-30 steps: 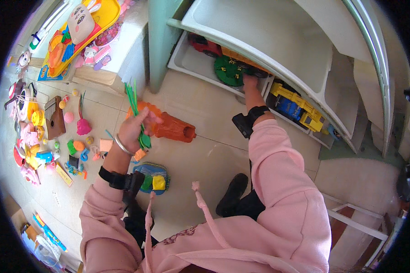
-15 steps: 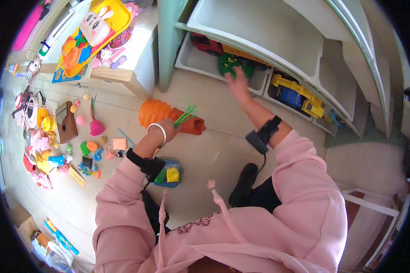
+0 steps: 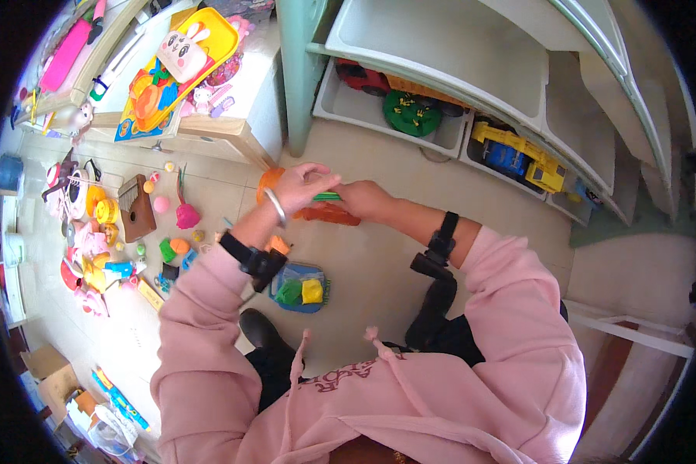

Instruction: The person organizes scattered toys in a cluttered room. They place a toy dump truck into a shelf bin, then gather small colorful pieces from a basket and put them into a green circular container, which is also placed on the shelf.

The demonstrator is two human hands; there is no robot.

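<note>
In front of me, both hands are close together around a bundle of thin green sticks point(image 3: 327, 196). My left hand point(image 3: 303, 185), with a pale bangle at its wrist, is at the left end of the bundle, its fingers curled. At the other end, the fingers of my right hand point(image 3: 366, 199) close on the sticks. Just beneath the hands, an orange ridged plastic thing point(image 3: 332, 214) lies on the floor, mostly covered by them. Nearer me sits a blue tray point(image 3: 308, 307) bearing a green lump point(image 3: 289, 291) and a yellow lump point(image 3: 312, 291).
Far right, a shelf unit holds white bins point(image 3: 348, 108) with a green disc point(image 3: 412, 114) and a yellow-blue toy truck point(image 3: 522, 158). Many small toys spread over the left floor around a wooden thumb piano point(image 3: 137, 209). A yellow tray point(image 3: 220, 39) rests on the cabinet.
My right hand has come back from the green disc in the bin to the green sticks. My left hand has turned and stays near them. The view has shifted slightly.
</note>
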